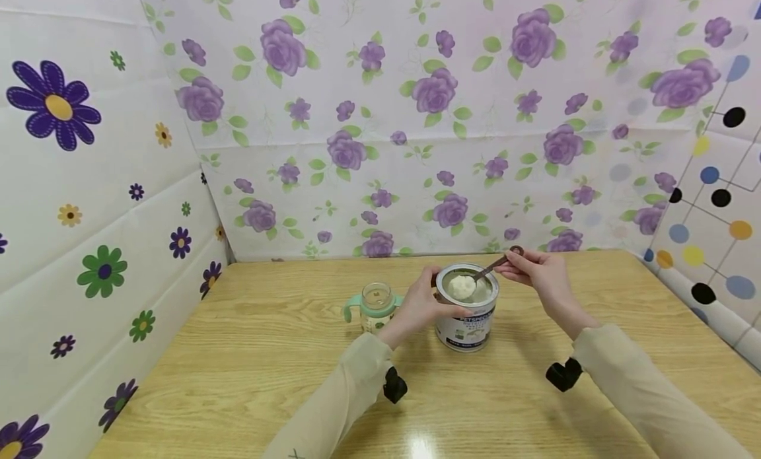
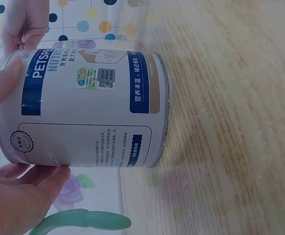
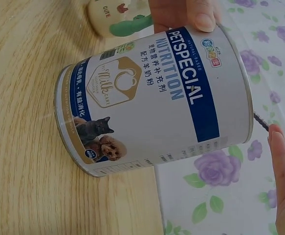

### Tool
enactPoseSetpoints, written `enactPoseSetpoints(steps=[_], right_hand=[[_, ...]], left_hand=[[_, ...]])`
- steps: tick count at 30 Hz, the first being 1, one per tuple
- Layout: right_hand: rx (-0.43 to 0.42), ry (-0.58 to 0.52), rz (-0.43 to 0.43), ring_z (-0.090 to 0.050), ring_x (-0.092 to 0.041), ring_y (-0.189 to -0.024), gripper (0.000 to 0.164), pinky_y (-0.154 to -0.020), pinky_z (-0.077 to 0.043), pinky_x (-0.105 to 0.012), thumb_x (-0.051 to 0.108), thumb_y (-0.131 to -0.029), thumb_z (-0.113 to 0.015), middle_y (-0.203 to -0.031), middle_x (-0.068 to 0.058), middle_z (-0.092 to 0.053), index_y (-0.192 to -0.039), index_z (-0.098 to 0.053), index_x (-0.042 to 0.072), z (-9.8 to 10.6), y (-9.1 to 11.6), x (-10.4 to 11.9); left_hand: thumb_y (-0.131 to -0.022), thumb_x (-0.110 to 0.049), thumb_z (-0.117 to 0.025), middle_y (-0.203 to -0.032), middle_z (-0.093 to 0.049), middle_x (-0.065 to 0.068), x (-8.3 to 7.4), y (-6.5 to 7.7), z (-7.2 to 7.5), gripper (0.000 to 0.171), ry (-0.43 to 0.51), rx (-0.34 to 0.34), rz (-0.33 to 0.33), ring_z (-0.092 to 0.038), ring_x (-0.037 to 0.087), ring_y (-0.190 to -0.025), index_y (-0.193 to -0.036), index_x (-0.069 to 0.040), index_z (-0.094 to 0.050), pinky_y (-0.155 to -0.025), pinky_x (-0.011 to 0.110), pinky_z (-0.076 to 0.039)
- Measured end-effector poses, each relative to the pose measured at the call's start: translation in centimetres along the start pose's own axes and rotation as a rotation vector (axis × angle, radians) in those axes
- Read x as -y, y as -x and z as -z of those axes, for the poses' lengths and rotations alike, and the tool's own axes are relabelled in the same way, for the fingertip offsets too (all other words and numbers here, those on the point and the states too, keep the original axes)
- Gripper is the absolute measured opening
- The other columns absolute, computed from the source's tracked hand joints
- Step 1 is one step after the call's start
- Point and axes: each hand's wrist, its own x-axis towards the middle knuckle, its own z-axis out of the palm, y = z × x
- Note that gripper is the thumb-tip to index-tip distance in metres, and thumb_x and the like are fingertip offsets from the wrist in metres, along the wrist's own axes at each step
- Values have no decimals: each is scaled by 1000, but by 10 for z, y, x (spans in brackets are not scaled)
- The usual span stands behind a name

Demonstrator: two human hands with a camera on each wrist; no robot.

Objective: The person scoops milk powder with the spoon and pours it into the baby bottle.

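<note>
A white and blue milk powder can stands open on the table, its label reading PETSPECIAL NUTRITION. My left hand grips it near the rim, with the thumb on the front side and fingers curled around the other side. In my right hand the brown handle of a spoon is pinched near its end. The spoon slants down into the can's mouth, and its bowl carries a heap of pale powder. In the right wrist view the spoon bowl is hidden behind the can.
A baby bottle with a mint green collar and side handles stands uncapped just left of the can, partly behind my left forearm. The wooden table ends against flower-printed sheets at the back and sides.
</note>
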Motion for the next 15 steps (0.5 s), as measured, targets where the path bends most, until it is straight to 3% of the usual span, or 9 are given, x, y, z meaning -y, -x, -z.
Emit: enactPoseSetpoints(steps=[4, 11, 15], right_hand=[[-24, -13, -27, -65, -24, -72, 12, -68, -48, -31, 2, -88, -58, -77, -19, -65, -89, -63, -9, -7, 3, 9], [-80, 9, 68, -58, -44, -83, 41, -69, -47, -43, 19, -78, -72, -93, -32, -59, -105, -60, -10, 96, -88, -132], [-38, -22, 50, -61, -37, -81, 30, -68, -49, -39, 14, -82, -69, -90, -26, -62, -103, -64, -7, 92, -83, -123]], left_hand=[[-62, -32, -84, -112, -48, -4, 0, 0, 0, 80, 1, 1, 0, -48, 10, -100, -126, -12, -39, -83, 30, -41], [-62, -31, -84, -112, -48, -6, 1, -1, 0, 80, -14, -5, 14, -49, 9, -99, -125, -12, -40, -81, 30, -42], [-62, -31, -84, -113, -48, -5, 0, 0, 1, 78, -18, -4, 9, -49, 10, -100, -124, -12, -40, -81, 31, -42]])
